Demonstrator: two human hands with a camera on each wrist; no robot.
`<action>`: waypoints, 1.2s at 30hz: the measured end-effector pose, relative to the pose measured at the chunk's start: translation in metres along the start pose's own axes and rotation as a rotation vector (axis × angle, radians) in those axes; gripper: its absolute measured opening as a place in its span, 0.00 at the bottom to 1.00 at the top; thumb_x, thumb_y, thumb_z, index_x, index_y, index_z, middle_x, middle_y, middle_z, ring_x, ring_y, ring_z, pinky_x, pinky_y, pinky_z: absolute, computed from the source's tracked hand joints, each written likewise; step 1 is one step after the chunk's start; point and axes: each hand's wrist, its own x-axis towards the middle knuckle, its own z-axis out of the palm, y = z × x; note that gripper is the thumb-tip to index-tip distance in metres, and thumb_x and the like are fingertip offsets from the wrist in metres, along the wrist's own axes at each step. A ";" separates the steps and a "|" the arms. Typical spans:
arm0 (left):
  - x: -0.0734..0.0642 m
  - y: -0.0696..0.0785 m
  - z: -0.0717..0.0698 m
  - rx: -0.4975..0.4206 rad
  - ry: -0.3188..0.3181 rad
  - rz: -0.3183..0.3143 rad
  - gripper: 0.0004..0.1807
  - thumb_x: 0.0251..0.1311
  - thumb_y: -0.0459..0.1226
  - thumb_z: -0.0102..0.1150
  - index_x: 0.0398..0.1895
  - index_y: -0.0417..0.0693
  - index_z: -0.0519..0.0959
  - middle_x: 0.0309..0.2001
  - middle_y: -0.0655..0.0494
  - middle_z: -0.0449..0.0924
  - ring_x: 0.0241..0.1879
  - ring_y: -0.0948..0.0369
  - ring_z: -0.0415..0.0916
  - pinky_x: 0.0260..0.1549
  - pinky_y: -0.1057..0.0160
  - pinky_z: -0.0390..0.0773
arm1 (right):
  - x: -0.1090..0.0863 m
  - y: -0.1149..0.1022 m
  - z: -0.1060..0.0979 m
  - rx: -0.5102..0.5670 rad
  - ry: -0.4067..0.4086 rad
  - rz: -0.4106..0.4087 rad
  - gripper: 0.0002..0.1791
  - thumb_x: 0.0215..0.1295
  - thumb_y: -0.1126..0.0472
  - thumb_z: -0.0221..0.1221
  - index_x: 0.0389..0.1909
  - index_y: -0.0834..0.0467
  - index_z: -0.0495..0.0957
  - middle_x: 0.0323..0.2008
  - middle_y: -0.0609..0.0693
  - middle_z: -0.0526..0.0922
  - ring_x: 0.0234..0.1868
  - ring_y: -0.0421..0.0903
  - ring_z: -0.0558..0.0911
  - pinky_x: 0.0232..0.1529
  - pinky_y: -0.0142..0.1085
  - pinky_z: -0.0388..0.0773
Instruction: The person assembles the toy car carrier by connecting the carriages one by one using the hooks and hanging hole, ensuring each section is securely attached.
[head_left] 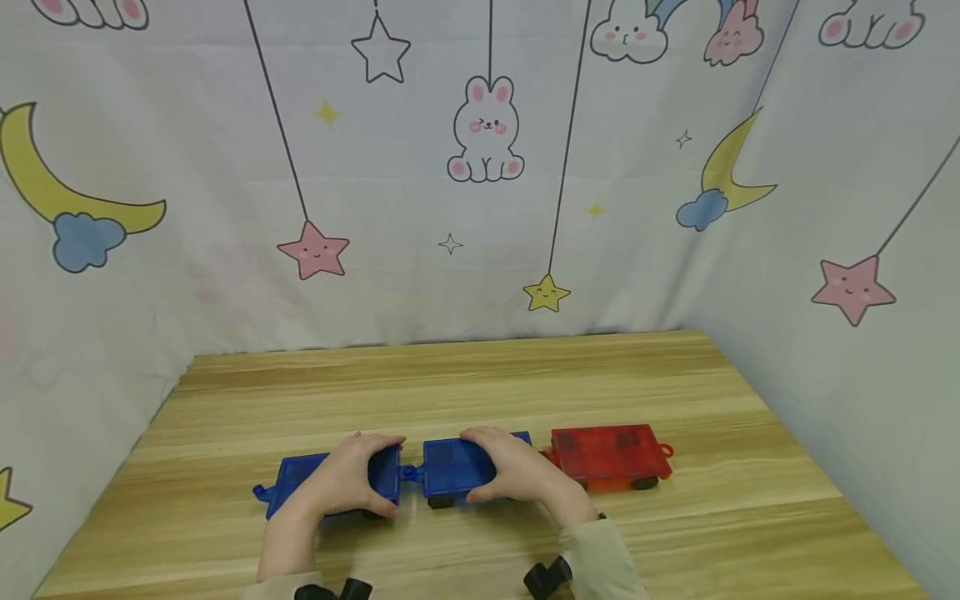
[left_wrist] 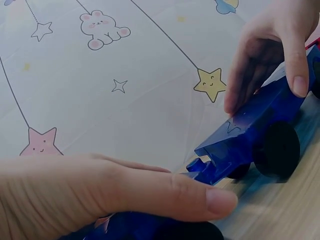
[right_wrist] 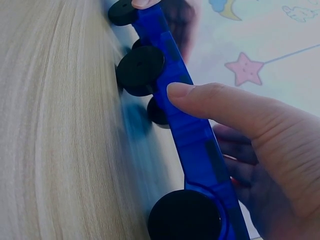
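Note:
Two blue translucent toy train cars with black wheels stand end to end on the wooden table. My left hand (head_left: 348,477) grips the left blue car (head_left: 298,473) across its sides, thumb on the near side. My right hand (head_left: 517,468) holds the right blue car (head_left: 446,462) the same way, its thumb (right_wrist: 192,97) lying along the car's side. Between the hands a small blue coupling (head_left: 410,473) joins the two cars. A red toy train car (head_left: 603,454) stands at the right end of the row, close behind the right blue car.
The wooden table (head_left: 480,383) runs back to a white cloth backdrop (head_left: 405,292) printed with stars, moons and rabbits. More cloth hangs along both sides. A hook (head_left: 262,493) sticks out at the row's left end, a red ring (head_left: 666,451) at its right end.

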 end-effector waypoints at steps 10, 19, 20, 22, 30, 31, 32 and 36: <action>0.000 0.001 0.000 0.004 -0.010 -0.013 0.52 0.30 0.47 0.83 0.65 0.41 0.73 0.63 0.43 0.74 0.65 0.40 0.67 0.70 0.34 0.51 | 0.000 0.001 -0.001 -0.006 -0.005 -0.004 0.46 0.53 0.48 0.72 0.71 0.57 0.65 0.70 0.53 0.68 0.71 0.53 0.67 0.69 0.52 0.66; 0.002 0.000 0.001 0.008 -0.012 0.017 0.54 0.29 0.46 0.84 0.66 0.38 0.71 0.63 0.42 0.74 0.65 0.41 0.68 0.71 0.33 0.45 | -0.001 0.002 -0.001 -0.027 -0.005 -0.012 0.46 0.52 0.47 0.72 0.71 0.57 0.64 0.70 0.53 0.68 0.71 0.53 0.67 0.69 0.53 0.66; 0.002 0.000 0.001 0.009 -0.013 0.018 0.54 0.29 0.46 0.84 0.66 0.38 0.71 0.63 0.42 0.74 0.65 0.41 0.68 0.71 0.33 0.45 | -0.001 0.002 -0.001 -0.029 -0.005 -0.012 0.47 0.52 0.47 0.72 0.71 0.57 0.64 0.70 0.53 0.68 0.71 0.53 0.66 0.69 0.53 0.66; 0.002 -0.001 0.001 0.012 -0.012 0.020 0.55 0.29 0.47 0.84 0.66 0.38 0.71 0.63 0.41 0.74 0.65 0.41 0.67 0.70 0.32 0.44 | -0.001 0.002 -0.001 -0.032 -0.006 -0.016 0.47 0.52 0.47 0.72 0.71 0.57 0.64 0.70 0.53 0.68 0.71 0.53 0.66 0.70 0.53 0.66; 0.002 -0.001 0.001 0.007 -0.011 0.009 0.57 0.28 0.48 0.84 0.68 0.38 0.69 0.65 0.41 0.72 0.67 0.39 0.64 0.70 0.32 0.44 | -0.001 0.003 -0.002 -0.028 -0.003 -0.033 0.48 0.52 0.46 0.72 0.72 0.57 0.63 0.71 0.53 0.67 0.72 0.54 0.65 0.70 0.53 0.65; 0.001 -0.001 0.001 0.002 -0.012 0.004 0.57 0.28 0.48 0.84 0.68 0.39 0.69 0.66 0.41 0.72 0.68 0.39 0.63 0.70 0.31 0.45 | -0.001 0.003 -0.003 -0.020 -0.003 -0.032 0.48 0.52 0.46 0.72 0.72 0.57 0.63 0.71 0.53 0.67 0.72 0.54 0.65 0.70 0.54 0.65; 0.001 0.000 0.000 -0.002 -0.015 0.000 0.58 0.28 0.48 0.85 0.68 0.39 0.69 0.66 0.41 0.71 0.68 0.38 0.62 0.69 0.31 0.45 | -0.002 0.003 -0.003 -0.009 -0.002 -0.031 0.48 0.52 0.46 0.72 0.72 0.57 0.63 0.71 0.53 0.67 0.72 0.54 0.65 0.70 0.54 0.65; -0.001 0.003 -0.001 -0.027 -0.024 -0.031 0.59 0.26 0.48 0.85 0.70 0.42 0.68 0.68 0.38 0.67 0.70 0.33 0.54 0.66 0.26 0.49 | -0.005 0.004 -0.009 0.043 0.008 -0.024 0.48 0.52 0.44 0.71 0.72 0.56 0.63 0.71 0.53 0.67 0.72 0.56 0.64 0.70 0.57 0.64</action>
